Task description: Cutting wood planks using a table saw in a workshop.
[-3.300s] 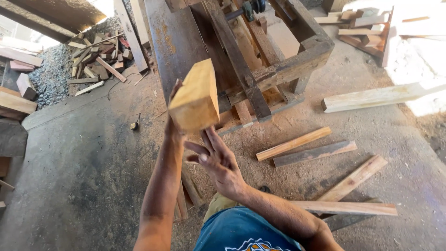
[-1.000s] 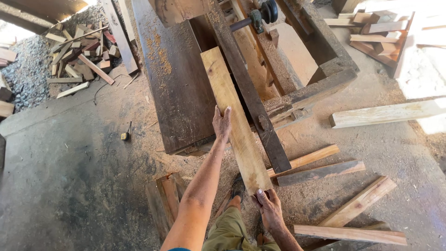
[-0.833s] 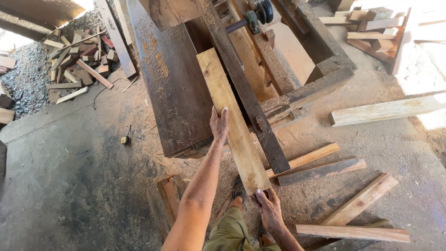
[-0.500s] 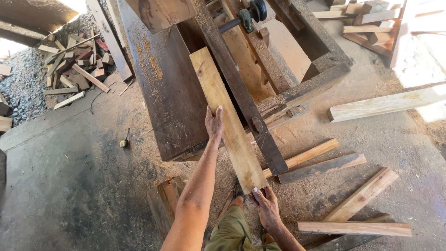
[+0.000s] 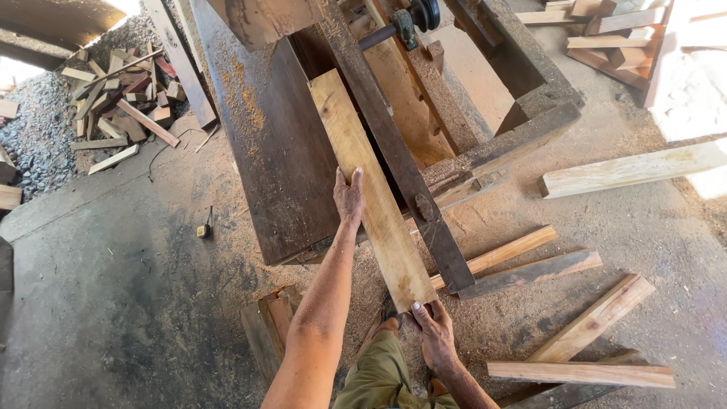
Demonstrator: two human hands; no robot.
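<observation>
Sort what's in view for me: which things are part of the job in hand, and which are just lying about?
In hand: long plank, left hand flat on it, right hand at its near end, saw bench under it.

Lying about: offcuts on floor, scrap pile, pale board, small yellow object.

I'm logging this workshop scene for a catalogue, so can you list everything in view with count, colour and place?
long pale wooden plank: one, light tan, lying lengthwise on the bench under both hands.
dark rusty saw bench: one, brown, top centre, sawdust on it.
dark shaft with pulley: one, black, at the top of the bench.
loose wooden slats: several, tan and grey, on the floor at right.
pale board: one, whitish, floor at far right.
offcut pile: many, mixed brown, on gravel at top left.
small yellow and black object: one, on the concrete floor left of the bench; its kind is unclear.
left hand: flat on the plank's middle.
right hand: gripping the plank's near end.
</observation>
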